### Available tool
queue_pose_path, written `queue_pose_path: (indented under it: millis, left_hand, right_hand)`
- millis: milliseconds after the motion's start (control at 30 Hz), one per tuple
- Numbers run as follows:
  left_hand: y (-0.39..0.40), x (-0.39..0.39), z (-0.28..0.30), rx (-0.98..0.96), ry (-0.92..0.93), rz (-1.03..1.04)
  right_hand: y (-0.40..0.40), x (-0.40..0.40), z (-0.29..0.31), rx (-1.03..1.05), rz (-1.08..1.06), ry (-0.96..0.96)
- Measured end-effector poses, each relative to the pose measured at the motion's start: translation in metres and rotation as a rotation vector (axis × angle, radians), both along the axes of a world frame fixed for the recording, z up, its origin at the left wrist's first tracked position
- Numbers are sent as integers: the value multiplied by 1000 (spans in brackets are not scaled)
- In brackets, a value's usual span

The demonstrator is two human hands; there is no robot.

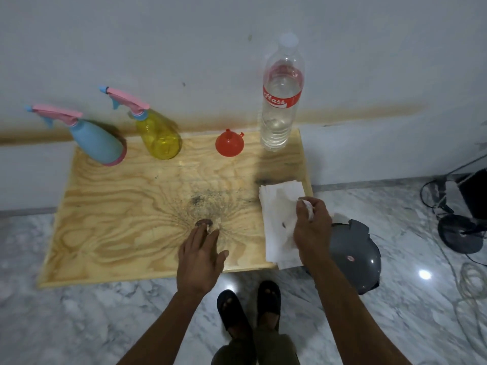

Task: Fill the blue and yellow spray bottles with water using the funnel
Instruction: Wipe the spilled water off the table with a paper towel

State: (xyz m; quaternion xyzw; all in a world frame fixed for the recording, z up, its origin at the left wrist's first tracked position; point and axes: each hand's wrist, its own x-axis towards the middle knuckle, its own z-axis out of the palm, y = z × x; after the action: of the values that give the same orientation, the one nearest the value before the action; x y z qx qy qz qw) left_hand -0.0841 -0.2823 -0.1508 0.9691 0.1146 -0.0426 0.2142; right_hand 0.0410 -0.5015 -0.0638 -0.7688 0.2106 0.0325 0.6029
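Wooden board [105, 219] on a marble floor, seen from the head camera. Along its far edge, left to right: blue spray bottle [96, 143] with pink trigger head and pink base; translucent yellow spray bottle [159, 139] with pink-and-blue trigger head; small red funnel [229, 143], lying mouth down, spout upward; tall clear water bottle [280, 101] with red label, capped, partly full. Left hand [200, 255], fingers extended, rests on the board near a dark knot. Right hand [312, 225] pinches a small crumpled white piece over a stack of white paper tissues [279, 206].
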Motion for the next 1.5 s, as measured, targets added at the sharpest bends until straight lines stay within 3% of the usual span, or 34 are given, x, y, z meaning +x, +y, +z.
queue_pose_path:
  millis: [133,333,600,733,900,1033,1133,1500]
  left_hand:
    - [-1,-2,3,4,17,10]
    - [-1,-4,4,26,-33,25]
    - [74,-9,22,-80,-210,150]
    - [163,-12,25,61,-214,223]
    - [237,-11,15,113,-165,223]
    - [253,-10,4,88,-152,201]
    - [257,-11,-3,86,-136,203]
    - [268,-20,-12,71,-135,170]
  right_hand:
    - [23,-4,-5,150,55,59]
    - [67,10,-3,91,231,58]
    - [138,31,-9,-169,281,-104]
    - [178,49,-23,-355,325,-228]
    - [220,46,-58,-430,597,-132]
    - [242,30,-78,-712,747,-40]
    - [265,14,-84,-803,760,-37]
    - [367,-20,-84,-848,893,-113]
